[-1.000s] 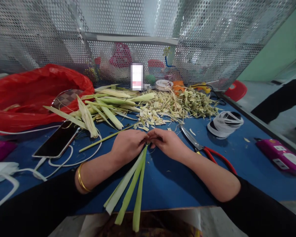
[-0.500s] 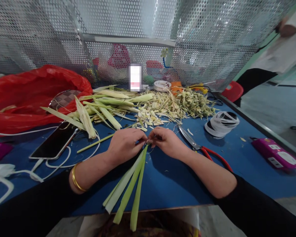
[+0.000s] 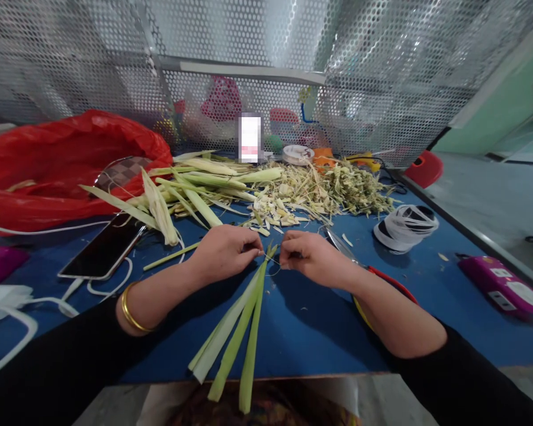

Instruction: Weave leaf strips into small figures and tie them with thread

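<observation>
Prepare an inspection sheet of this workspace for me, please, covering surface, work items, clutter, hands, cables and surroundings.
Surface: blue tabletop, with small scraps on it.
Work items: a fanned bundle of green leaf strips, with a thin thread at its narrow end; scissors, partly hidden by the right forearm; white ribbon roll.
Clutter: leaf pile, pale shreds, red bag, phone, purple packet at far right.
Hands: left hand and right hand, fingertips pinched on the thread, apart from each other.
Cables: white cable plugged into the phone; dark cable at the rear right.
Surroundings: perforated metal screen behind; red seat beyond the right edge.
</observation>
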`<state>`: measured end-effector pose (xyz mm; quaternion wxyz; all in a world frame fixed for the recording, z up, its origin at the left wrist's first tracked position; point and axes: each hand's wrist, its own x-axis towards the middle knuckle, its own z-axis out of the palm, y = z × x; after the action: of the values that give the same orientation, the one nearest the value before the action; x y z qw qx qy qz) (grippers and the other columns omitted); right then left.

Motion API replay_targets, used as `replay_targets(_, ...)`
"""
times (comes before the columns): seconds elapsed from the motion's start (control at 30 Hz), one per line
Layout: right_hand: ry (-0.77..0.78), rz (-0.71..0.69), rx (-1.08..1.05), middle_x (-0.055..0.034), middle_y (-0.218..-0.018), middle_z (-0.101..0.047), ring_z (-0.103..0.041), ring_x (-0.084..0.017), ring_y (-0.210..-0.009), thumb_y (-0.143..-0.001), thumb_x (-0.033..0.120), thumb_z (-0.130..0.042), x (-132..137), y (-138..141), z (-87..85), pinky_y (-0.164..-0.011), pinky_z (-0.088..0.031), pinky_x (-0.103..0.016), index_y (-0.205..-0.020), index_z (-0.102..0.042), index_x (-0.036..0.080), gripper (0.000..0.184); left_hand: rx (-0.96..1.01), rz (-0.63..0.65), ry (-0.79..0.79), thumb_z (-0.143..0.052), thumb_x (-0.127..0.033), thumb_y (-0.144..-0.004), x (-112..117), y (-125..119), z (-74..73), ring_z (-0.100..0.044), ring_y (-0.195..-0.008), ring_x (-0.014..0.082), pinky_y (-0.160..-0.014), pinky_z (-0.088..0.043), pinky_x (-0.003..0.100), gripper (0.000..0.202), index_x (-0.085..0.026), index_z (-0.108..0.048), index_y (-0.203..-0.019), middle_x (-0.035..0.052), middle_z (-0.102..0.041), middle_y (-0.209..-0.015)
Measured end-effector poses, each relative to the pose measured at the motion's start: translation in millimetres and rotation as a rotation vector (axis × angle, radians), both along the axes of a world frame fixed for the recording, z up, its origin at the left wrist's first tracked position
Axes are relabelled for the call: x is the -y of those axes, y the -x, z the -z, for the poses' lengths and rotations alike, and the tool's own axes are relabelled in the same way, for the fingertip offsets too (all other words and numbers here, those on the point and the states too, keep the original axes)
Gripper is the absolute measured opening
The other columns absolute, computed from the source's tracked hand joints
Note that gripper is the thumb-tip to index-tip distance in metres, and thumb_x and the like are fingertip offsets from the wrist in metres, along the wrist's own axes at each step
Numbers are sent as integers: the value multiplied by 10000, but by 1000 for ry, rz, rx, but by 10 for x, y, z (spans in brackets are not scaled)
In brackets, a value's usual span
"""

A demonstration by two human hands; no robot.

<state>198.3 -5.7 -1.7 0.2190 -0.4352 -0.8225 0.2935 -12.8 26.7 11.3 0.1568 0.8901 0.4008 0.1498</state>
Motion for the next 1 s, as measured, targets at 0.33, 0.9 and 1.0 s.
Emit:
replay_targets(0.33, -15, -136, -187, -50, -963, -593, -577, -152, -904, -766, 46, -590, 62, 84, -42, -807, -432, -286, -677, -599, 168, 151, -94, -64, 10, -534, -235, -766, 12, -23, 11, -559, -617, 151, -569, -319, 257, 160, -187, -677, -711, 20, -663, -662)
replay_targets(0.9, 345, -50, -614, -7, -762, -576, -571, -135, -765, -843, 246, -567, 18, 160, 90, -760, -466, -307, -744, -539, 175, 125, 924, -244, 1081, -616, -224, -741, 33, -148, 135, -432, -400, 55, -410, -301, 167, 115, -152, -544, -688, -30, -534, -489)
replay_targets(1.0, 344, 18, -614, -3, -736, -590, -579, -132, -744, -830, 247, -582, 30, 160, 62, -748, -466, -304, -732, -551, 170, 129, 958, -249, 1152, -600, -214, -752, 35, -145, 133, -443, -400, 56, -406, -308, 166, 91, -151, -542, -722, -28, -540, -505)
